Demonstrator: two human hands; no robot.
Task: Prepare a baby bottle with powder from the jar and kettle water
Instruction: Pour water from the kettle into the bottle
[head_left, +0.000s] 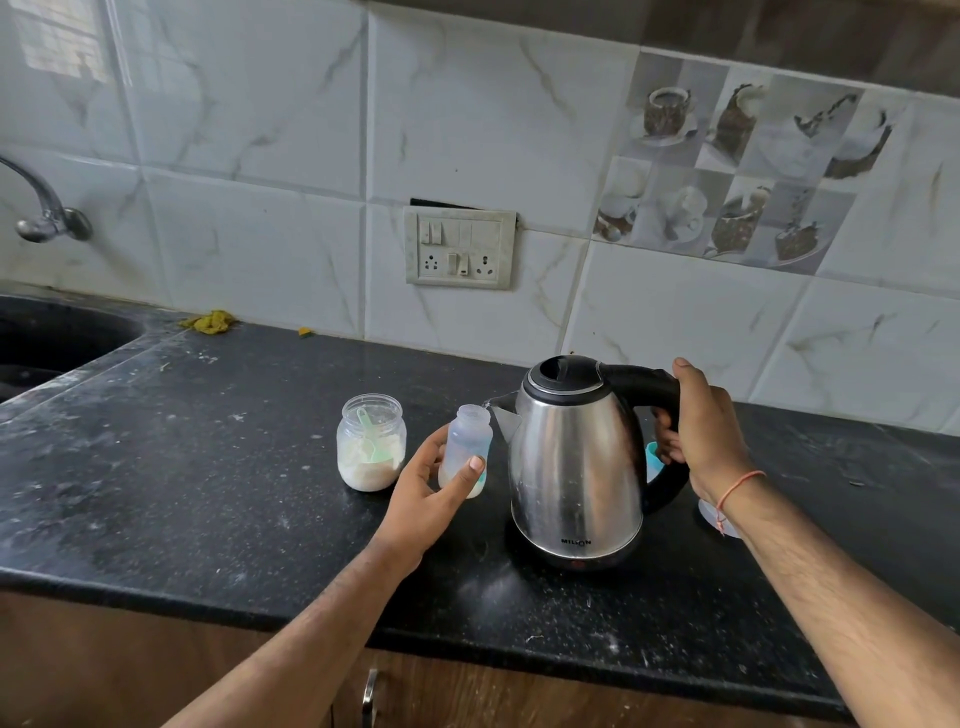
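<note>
Your left hand (426, 483) fingers grip the baby bottle (467, 449) on the dark surface (208, 467). Your right hand (701, 421) fingers wrap the kettle (576, 462) handle. The open powder jar (370, 441) stands just left.

Both hands (431, 483) (698, 421) apparently curled, gripping.

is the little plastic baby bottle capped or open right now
Open. The small translucent plastic baby bottle, held by the left hand, shows a bare mouth, no teat or cap.
</note>
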